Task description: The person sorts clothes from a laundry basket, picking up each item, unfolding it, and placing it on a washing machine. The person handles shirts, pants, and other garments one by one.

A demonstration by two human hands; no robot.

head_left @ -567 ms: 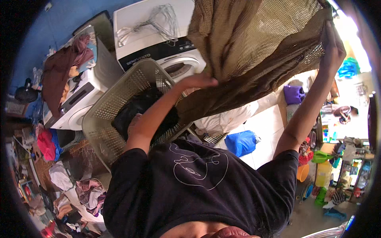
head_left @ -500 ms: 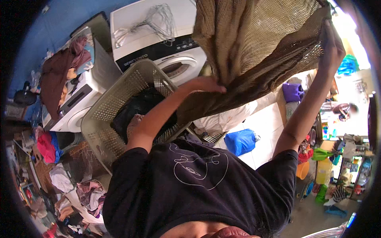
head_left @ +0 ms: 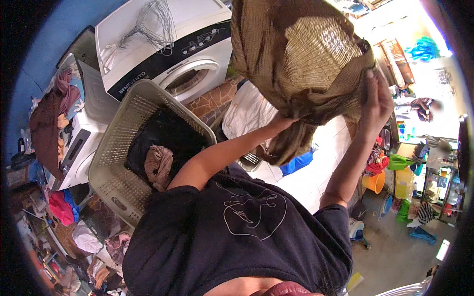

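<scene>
A brown, loosely knitted garment [head_left: 266, 59] hangs raised in front of me, its lighter see-through weave catching the light. My right hand [head_left: 379, 98] is closed on its right edge, with the thumb showing on the near side. Lower down, my left hand [head_left: 284, 123] grips a bunched fold, its fingertips partly hidden in the cloth. Below the left hand a loose end of the garment droops. Left of my left forearm stands a grey-green perforated laundry basket [head_left: 111, 172]. Inside lie black cloth [head_left: 148, 130] and a crumpled dusty-pink cloth [head_left: 159, 167].
A white front-loading washing machine [head_left: 113, 64] with a bundle of wire hangers [head_left: 158, 24] on top stands behind the basket. Another white machine [head_left: 81, 148] bears clothes at the left. White cloth [head_left: 247, 111] and a blue bundle [head_left: 298, 162] lie beyond my arms. An orange bucket [head_left: 374, 182] is at the right.
Both hands have drawn closer together, the right one lower and leftward. The garment has lifted off the basket and gathered up, uncovering the white cloth. My view has shifted slightly.
</scene>
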